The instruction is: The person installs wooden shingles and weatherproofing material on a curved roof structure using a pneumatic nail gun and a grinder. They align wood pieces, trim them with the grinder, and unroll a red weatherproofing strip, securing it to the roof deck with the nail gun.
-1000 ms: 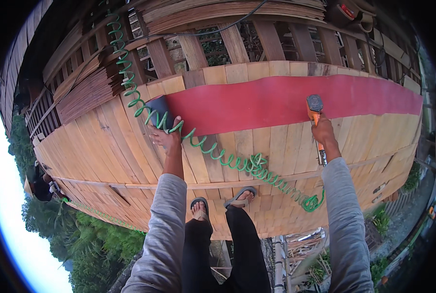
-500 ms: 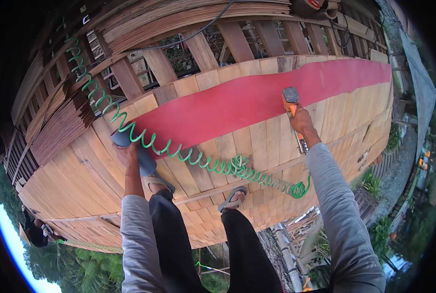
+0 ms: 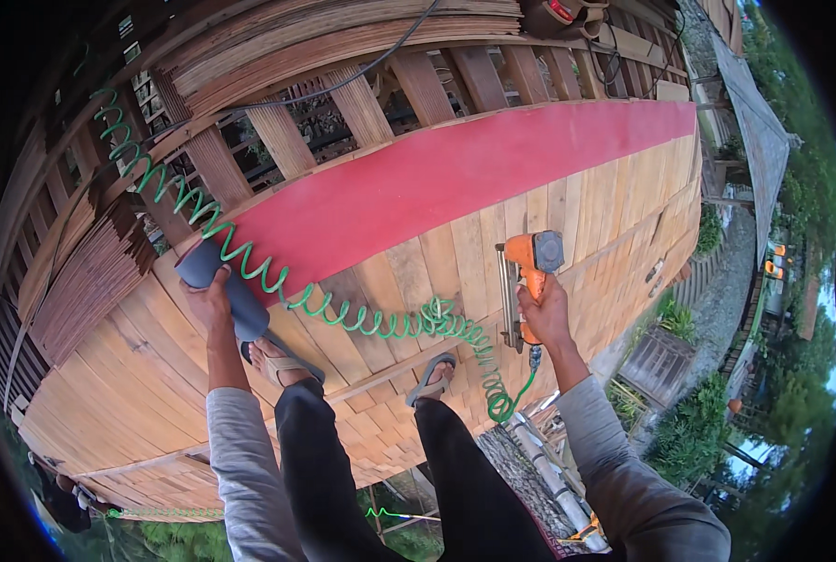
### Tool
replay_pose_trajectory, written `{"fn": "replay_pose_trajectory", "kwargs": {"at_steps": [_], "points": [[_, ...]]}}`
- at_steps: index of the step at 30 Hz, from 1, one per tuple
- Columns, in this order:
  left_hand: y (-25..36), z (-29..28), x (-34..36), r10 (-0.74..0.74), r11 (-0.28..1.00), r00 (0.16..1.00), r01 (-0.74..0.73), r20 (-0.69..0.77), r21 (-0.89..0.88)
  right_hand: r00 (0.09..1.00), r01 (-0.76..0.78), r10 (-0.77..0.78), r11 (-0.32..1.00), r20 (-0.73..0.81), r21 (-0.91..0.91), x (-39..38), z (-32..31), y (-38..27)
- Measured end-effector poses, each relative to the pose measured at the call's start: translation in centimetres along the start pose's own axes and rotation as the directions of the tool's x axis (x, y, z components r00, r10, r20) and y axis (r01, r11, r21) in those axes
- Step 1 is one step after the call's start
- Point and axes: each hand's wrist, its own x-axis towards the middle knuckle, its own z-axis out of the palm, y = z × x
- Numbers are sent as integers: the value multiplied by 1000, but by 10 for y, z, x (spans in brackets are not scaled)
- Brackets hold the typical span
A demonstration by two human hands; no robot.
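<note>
A smooth, matte red sheet (image 3: 418, 192) lies flat over pale boards (image 3: 446, 272) from left of centre to the upper right, ending at its lower left in a blue-grey roll (image 3: 240, 304), which the left hand (image 3: 210, 300) grips with bent fingers. Right of centre, the right hand (image 3: 549, 314) has its fingers wrapped round an orange nail gun (image 3: 528, 255) with a dark grey cap, and a green coiled hose (image 3: 319, 312) crosses the sheet's left end.

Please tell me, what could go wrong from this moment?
The green coiled hose, joined to the orange nail gun, might snag a sandalled foot. The grey roll at the end of the red sheet could slip if the left hand loosens. The right hand, gripping the gun, might trigger it unintentionally.
</note>
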Motion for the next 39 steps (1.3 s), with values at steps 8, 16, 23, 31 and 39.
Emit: {"fn": "replay_pose_trajectory", "kwargs": {"at_steps": [8,16,23,31,39], "points": [[-5,6,-6,-2,999,999,3,36,-43,992,123,-128,967,11,223,-3,40,-20],[-8,3,-5,36,998,999,-35,34,-56,963,232,-266,905,49,356,47,114,-74],[10,16,-5,-66,994,998,64,18,94,953,265,-296,916,61,302,100,158,-98],[10,22,21,-320,892,946,320,-54,320,935,339,-355,906,19,254,117,188,-89],[12,39,16,-275,842,953,302,-127,446,923,358,-384,880,24,312,122,190,-82]]}}
